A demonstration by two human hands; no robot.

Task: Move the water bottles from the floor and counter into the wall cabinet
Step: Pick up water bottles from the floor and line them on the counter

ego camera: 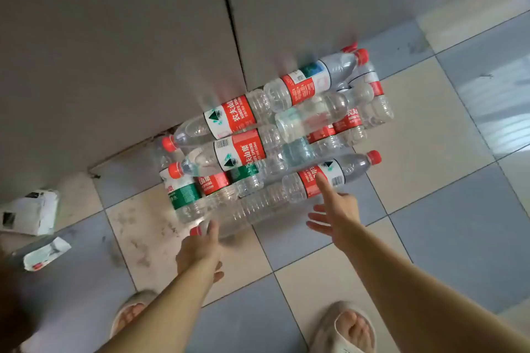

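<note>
Stooped over a heap of water bottles, stacked on their sides in crossed layers on the tiled floor. Looked wedged against the closed grey cabinet doors beyond both hands, probably to stop them rolling.

Reached down with the left hand to the nearest bottle, a clear one lying at the front edge of the pile. Set the thumb against its shoulder, right beside the red cap just left of the thumb tip. Kept the other fingers tucked under the palm and mostly hidden, so could not tell whether that hand had closed on the neck or only touched it.

Held the right hand slack, fingers spread. Stretched the index finger forward onto the red label of the front bottle, the one lying crosswise just ahead of the fingertips with its cap off to the right. Grasped nothing there. Seemed merely to steady or pick out that bottle.

Judged the job barely begun: whole pile on the floor, wall cabinet nowhere in view.

Noted torn packaging scraps well left of the left hand, and slippers below both wrists.

Risked a slide of the upper layers if a bottom-row bottle got pulled first.
</note>
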